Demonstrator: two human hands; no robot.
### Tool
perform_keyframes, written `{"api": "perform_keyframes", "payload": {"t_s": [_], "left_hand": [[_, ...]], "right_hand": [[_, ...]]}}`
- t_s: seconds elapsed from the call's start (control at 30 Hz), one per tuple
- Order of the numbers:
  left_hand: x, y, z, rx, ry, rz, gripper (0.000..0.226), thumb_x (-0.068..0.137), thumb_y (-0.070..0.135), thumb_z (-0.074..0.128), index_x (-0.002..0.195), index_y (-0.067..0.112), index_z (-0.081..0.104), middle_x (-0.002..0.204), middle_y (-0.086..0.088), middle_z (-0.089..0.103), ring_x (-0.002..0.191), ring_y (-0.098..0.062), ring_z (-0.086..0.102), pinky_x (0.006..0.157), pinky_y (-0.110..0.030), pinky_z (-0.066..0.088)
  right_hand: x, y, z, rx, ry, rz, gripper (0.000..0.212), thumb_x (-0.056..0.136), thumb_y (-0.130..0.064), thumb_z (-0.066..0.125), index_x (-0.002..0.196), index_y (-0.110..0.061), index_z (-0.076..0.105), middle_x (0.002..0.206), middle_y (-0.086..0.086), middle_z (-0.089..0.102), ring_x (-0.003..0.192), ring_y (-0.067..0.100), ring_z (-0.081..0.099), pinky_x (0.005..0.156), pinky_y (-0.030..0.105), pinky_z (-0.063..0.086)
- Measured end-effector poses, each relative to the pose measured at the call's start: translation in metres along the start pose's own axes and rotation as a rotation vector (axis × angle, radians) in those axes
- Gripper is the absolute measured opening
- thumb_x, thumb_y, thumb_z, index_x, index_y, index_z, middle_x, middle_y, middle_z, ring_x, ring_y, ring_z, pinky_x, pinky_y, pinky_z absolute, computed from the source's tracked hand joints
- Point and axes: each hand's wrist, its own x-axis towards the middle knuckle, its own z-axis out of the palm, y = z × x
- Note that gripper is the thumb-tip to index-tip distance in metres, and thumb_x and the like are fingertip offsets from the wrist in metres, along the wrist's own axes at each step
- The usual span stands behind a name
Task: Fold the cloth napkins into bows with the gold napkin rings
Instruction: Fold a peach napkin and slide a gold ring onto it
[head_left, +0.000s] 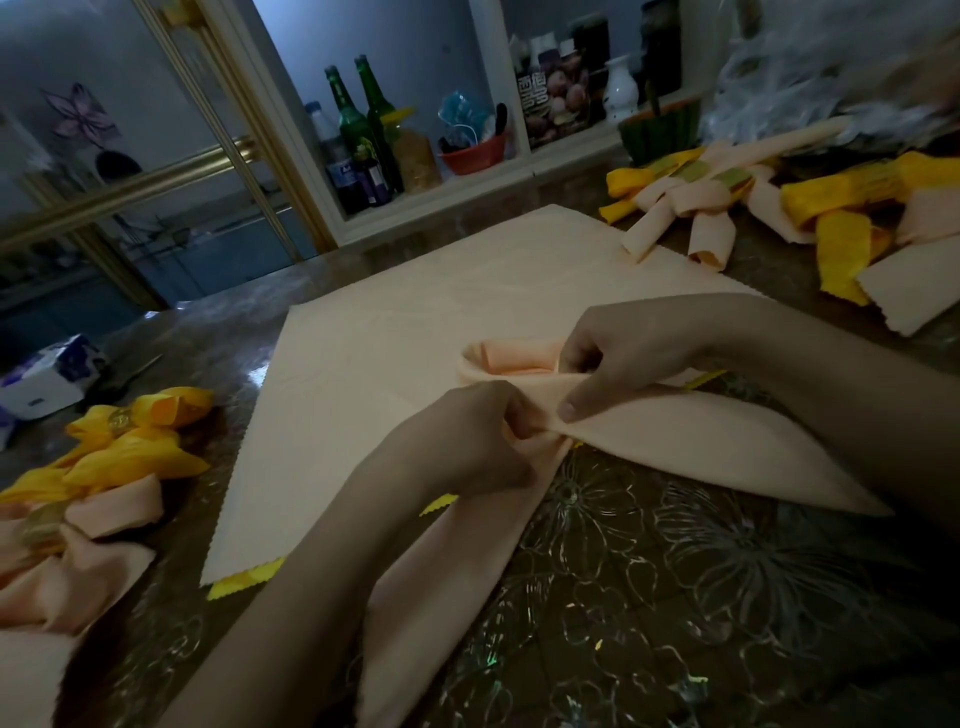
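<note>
- Surface (675, 597): nearest to me, under my forearms, with a clear flower-patterned cover.
- Flat napkins (415, 322): a peach sheet spread on the surface beyond my hands, with a yellow zigzag edge showing beneath its near corner.
- Working napkin (701, 447): a peach band gathered at its middle. One tail runs right along the surface, the other comes toward me under my left forearm, and a rolled loop lies on the far side of the gather, on the flat napkins.
- Finished bows (119, 452): yellow and peach, at the left edge; more lie at the far right.
- Left hand (467, 447): the nearer hand. Its fingers (514, 415) are curled and pinch the gathered middle from the left.
- Right hand (623, 358): directly opposite, touching the same gather. The thumb presses the fold of the right tail; the other fingers curl over the cloth at the base of the loop.
- Gold ring (117, 418): seated on a finished bow. I see no loose ring near my hands, so I judge one must be fetched while one hand keeps the pinch.
</note>
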Motion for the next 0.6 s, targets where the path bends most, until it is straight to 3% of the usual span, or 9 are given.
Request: {"api": "perform_keyframes", "payload": {"t_s": [0.13, 0.17, 0.23, 0.3, 0.33, 0.47, 0.6], "left_hand": [[-0.001, -0.008, -0.013, -0.1, -0.023, -0.059, 0.023, 0.084, 0.039, 0.062, 0.093, 0.018, 0.063, 0.083, 0.006, 0.061, 0.069, -0.006, 0.055, 0.065, -0.021, 0.047], [-0.002, -0.011, -0.018, -0.163, 0.047, -0.069, 0.024, 0.085, 0.042, 0.059, 0.088, 0.019, 0.063, 0.08, 0.005, 0.062, 0.068, -0.007, 0.056, 0.064, -0.021, 0.047], [0.0, -0.018, -0.024, -0.22, 0.349, -0.038, 0.024, 0.088, 0.042, 0.053, 0.088, 0.019, 0.06, 0.082, 0.006, 0.06, 0.075, -0.007, 0.056, 0.068, -0.023, 0.046], [0.007, -0.02, -0.02, -0.166, 0.634, 0.035, 0.021, 0.091, 0.039, 0.049, 0.095, 0.022, 0.06, 0.096, 0.008, 0.057, 0.091, -0.008, 0.053, 0.08, -0.025, 0.045], [0.012, -0.019, -0.015, -0.123, 0.678, 0.064, 0.021, 0.093, 0.038, 0.047, 0.099, 0.022, 0.061, 0.106, 0.005, 0.055, 0.101, -0.011, 0.051, 0.087, -0.029, 0.043], [0.037, -0.022, 0.014, -0.096, 0.421, 0.075, 0.034, 0.098, 0.03, 0.039, 0.114, 0.013, 0.063, 0.142, -0.006, 0.039, 0.128, -0.023, 0.038, 0.107, -0.04, 0.032], [0.044, -0.027, 0.019, -0.255, 0.318, 0.029, 0.036, 0.096, 0.03, 0.039, 0.125, 0.021, 0.058, 0.14, -0.007, 0.032, 0.127, -0.027, 0.034, 0.108, -0.041, 0.031]], "right_hand": [[0.001, -0.003, 0.002, -0.126, -0.042, 0.047, 0.033, 0.082, -0.048, 0.064, 0.091, -0.016, 0.069, 0.079, -0.004, 0.061, 0.073, 0.012, 0.054, 0.065, 0.024, 0.04], [0.001, -0.004, 0.002, -0.14, -0.048, 0.061, 0.034, 0.082, -0.049, 0.063, 0.09, -0.016, 0.069, 0.077, -0.003, 0.061, 0.071, 0.012, 0.054, 0.064, 0.023, 0.039], [0.001, -0.005, 0.004, -0.153, -0.045, 0.069, 0.035, 0.083, -0.049, 0.062, 0.091, -0.016, 0.068, 0.076, -0.004, 0.059, 0.07, 0.011, 0.053, 0.062, 0.021, 0.039], [0.001, -0.006, 0.006, -0.167, -0.041, 0.064, 0.039, 0.084, -0.048, 0.061, 0.098, -0.013, 0.068, 0.077, -0.005, 0.059, 0.07, 0.01, 0.053, 0.06, 0.02, 0.039], [0.001, -0.007, 0.006, -0.169, -0.037, 0.065, 0.04, 0.084, -0.048, 0.061, 0.101, -0.012, 0.067, 0.08, -0.005, 0.06, 0.072, 0.01, 0.054, 0.061, 0.02, 0.04], [-0.001, -0.009, 0.006, -0.177, -0.04, 0.049, 0.041, 0.085, -0.047, 0.061, 0.106, -0.012, 0.066, 0.091, -0.002, 0.063, 0.081, 0.014, 0.058, 0.068, 0.023, 0.044], [-0.001, -0.008, 0.007, -0.217, -0.042, 0.002, 0.024, 0.086, -0.045, 0.061, 0.078, -0.022, 0.058, 0.074, -0.008, 0.054, 0.066, 0.006, 0.049, 0.059, 0.02, 0.037]]}}
